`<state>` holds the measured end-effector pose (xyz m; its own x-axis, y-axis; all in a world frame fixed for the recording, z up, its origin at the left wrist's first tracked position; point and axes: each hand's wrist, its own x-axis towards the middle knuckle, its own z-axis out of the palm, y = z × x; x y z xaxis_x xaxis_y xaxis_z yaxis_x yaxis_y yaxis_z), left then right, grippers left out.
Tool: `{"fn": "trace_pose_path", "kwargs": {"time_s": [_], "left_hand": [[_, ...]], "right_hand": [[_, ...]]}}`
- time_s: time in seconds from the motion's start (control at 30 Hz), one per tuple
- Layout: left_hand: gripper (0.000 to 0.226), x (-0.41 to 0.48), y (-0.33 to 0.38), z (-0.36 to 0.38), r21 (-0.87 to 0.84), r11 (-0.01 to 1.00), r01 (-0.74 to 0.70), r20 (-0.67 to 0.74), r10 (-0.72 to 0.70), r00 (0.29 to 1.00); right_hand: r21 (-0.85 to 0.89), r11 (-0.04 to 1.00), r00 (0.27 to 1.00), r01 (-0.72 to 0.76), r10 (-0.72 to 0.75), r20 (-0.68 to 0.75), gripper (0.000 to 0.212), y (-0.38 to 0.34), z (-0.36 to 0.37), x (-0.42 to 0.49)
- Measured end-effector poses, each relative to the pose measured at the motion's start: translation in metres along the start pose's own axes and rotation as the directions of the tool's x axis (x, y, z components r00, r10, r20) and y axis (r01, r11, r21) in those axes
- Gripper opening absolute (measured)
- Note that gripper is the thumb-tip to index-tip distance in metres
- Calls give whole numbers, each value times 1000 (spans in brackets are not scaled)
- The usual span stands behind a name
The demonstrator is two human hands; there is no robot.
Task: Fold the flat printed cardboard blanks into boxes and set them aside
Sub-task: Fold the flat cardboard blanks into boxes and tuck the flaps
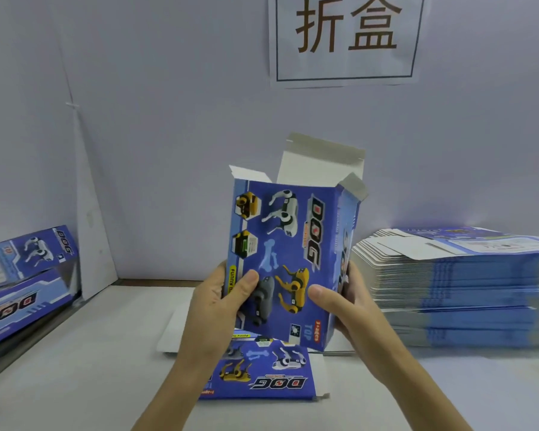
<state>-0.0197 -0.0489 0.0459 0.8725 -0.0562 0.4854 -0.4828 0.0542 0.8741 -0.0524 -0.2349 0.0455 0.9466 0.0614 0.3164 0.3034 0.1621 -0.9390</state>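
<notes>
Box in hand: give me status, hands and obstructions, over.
Both gripping: left hand, right hand on box lower sides. Upright, squared, top flaps open. Beneath it flat blank on table; stack of blanks at right.

Box-folding station in a packing workshop: a paper sign (346,38) at the upper right of the frame, on a plain white partition (168,119), reads 折盒 in large characters. A tall stack of flat printed blanks (455,287) fills the right of the white table (75,368). Folded boxes (28,256) lie at the left edge, and a half-formed box (287,259) is held up at centre.
</notes>
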Motion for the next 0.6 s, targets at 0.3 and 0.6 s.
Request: {"fn": "trace_pose_path", "kwargs": {"time_s": [0.3,0.6], "left_hand": [[31,4,4,-5,-71,997,25,68,-20,997],[34,19,21,-71,-147,921,360,163,-336,928]], "right_hand": [[48,996,996,77,-75,-53,98,4,0,1],[50,981,980,-189,186,71,86,12,7,4]]}}
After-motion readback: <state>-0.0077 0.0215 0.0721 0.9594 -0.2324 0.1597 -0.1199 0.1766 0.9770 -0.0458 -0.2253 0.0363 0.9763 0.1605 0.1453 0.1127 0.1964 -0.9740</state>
